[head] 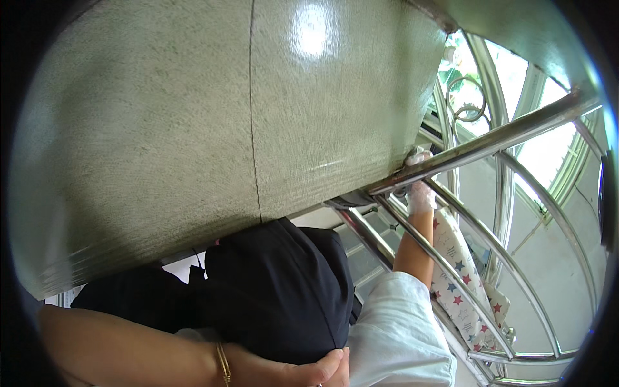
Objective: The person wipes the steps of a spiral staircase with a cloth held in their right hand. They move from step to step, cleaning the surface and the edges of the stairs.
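Note:
My left hand (300,370) lies at the bottom edge of the picture, with its forearm coming in from the left and a gold bracelet (223,365) on the wrist. Thumb and finger pinch the lower edge of a black cloth garment (275,290). The cloth bulges up from the grip, a seam running towards the fingertips. Its far side meets the edge of a glossy grey-green panel (159,121). My right hand cannot be made out in view. To the right of the garment spreads light-blue cloth (401,329), with a bare limb (415,246) coming out of its hem.
A steel tube rail (483,145) with curved bars crosses the right side, partly in front of the limb. A whitish translucent covering (420,193) wraps the limb's far end. Star-printed fabric (459,280) lies behind the bars. Bright windows (546,145) are at upper right.

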A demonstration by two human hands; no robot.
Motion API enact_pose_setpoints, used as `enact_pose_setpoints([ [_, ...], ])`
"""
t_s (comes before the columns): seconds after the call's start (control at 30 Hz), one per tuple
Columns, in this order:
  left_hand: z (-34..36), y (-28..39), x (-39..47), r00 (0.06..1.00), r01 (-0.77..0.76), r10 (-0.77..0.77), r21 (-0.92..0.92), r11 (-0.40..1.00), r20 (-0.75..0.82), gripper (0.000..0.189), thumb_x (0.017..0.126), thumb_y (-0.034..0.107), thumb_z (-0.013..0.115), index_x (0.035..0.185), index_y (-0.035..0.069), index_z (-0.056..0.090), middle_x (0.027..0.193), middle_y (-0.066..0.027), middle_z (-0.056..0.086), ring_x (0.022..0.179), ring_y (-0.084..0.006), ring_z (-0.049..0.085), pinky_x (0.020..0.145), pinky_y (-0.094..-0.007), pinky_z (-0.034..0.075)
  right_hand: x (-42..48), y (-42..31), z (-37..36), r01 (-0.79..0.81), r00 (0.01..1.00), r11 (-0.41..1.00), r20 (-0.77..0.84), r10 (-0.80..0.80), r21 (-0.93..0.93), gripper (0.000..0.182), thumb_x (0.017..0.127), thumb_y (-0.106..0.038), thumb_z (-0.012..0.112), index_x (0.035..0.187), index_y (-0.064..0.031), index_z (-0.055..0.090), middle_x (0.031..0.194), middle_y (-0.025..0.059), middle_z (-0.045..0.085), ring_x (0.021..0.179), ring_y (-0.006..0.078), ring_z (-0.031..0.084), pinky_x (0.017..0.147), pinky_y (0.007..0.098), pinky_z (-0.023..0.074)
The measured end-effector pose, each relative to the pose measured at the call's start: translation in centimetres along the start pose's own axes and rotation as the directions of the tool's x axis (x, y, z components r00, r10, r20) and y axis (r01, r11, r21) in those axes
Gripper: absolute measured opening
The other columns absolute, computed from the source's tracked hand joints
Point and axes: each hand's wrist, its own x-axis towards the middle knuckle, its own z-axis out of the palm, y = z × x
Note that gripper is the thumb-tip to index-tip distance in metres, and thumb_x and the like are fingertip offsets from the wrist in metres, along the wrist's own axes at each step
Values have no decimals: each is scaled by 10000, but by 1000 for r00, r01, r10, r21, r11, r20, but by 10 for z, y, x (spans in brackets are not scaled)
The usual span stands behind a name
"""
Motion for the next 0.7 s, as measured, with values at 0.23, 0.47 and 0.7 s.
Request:
enact_pose_setpoints([
  [0.23,-3,-2,-10,999,41,-41,-12,999,5,248,864,271,466,853,95,640,880,-19,640,939,-151,601,899,-333,444,-11,-43,35,-304,948,739,-266,173,-601,232,865,-200,671,1036,-55,611,969,62,636,910,188,603,799,332,485],
  [0.47,-7,-3,-15,999,37,-37,-18,999,-6,259,867,275,462,854,89,642,877,-24,639,937,-157,602,900,-336,446,-16,-55,33,-272,962,693,-212,173,-668,303,910,-257,605,1090,-13,604,1003,93,640,941,205,590,836,337,468],
  [0.7,-9,2,-16,999,46,-47,-20,999,-8,271,870,280,459,856,84,644,874,-29,638,935,-163,603,902,-340,449,-25,-68,36,-461,887,583,-350,299,-669,432,958,-370,526,1147,15,582,1055,124,629,995,222,567,888,343,446],
])
